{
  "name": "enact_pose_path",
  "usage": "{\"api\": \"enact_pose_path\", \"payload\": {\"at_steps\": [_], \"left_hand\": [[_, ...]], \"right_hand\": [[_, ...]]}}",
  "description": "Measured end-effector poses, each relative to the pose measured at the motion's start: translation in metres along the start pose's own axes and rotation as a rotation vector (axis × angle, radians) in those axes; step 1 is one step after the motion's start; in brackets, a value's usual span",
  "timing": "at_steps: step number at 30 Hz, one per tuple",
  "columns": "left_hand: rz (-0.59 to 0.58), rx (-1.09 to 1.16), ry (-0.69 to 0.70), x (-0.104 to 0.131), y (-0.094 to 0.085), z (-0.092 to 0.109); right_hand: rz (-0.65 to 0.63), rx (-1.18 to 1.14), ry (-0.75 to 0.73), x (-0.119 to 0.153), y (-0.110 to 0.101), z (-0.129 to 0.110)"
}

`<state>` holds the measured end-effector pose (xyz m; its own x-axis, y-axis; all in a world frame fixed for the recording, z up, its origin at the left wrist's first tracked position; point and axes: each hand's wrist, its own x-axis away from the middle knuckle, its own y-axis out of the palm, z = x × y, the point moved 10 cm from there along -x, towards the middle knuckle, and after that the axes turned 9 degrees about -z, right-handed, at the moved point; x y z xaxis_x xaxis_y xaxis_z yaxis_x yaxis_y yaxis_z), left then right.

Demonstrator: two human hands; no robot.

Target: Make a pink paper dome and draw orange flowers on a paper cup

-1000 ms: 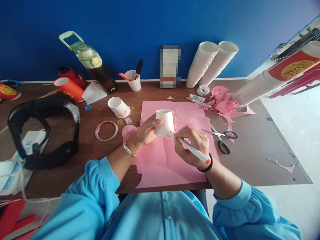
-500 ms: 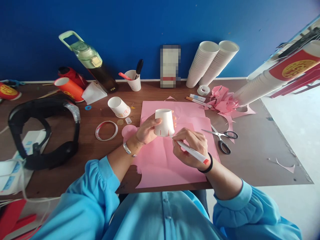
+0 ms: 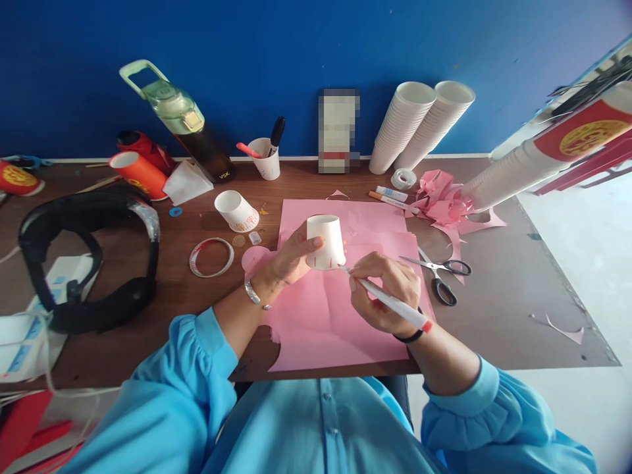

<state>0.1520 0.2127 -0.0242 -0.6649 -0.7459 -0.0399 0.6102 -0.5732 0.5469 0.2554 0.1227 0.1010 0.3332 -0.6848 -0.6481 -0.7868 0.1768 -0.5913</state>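
While the left hand (image 3: pixel 291 257) grips an upside-down white paper cup (image 3: pixel 324 241) by its side, thumb on the front wall, the right hand (image 3: pixel 382 293) is closed around a white marker (image 3: pixel 390 301) whose tip touches the cup's lower rim, where short red strokes show. Both hands hover just above a pink paper sheet (image 3: pixel 316 322) on the table (image 3: pixel 494 316). Scissors (image 3: pixel 437 273) lie just right of the right hand. Another paper cup (image 3: pixel 236 211) and a tape ring (image 3: pixel 210 257) lie left of the left hand.
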Motion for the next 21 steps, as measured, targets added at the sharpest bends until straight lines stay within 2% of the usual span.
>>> {"api": "enact_pose_path", "payload": {"at_steps": [7,21], "left_hand": [[0.007,0.036,0.000,0.000,0.002,0.004],[-0.024,0.064,-0.018,-0.003,0.000,-0.002]], "right_hand": [[0.021,0.046,0.016,-0.001,-0.005,0.001],[-0.007,0.069,-0.030,0.001,0.005,-0.001]]}}
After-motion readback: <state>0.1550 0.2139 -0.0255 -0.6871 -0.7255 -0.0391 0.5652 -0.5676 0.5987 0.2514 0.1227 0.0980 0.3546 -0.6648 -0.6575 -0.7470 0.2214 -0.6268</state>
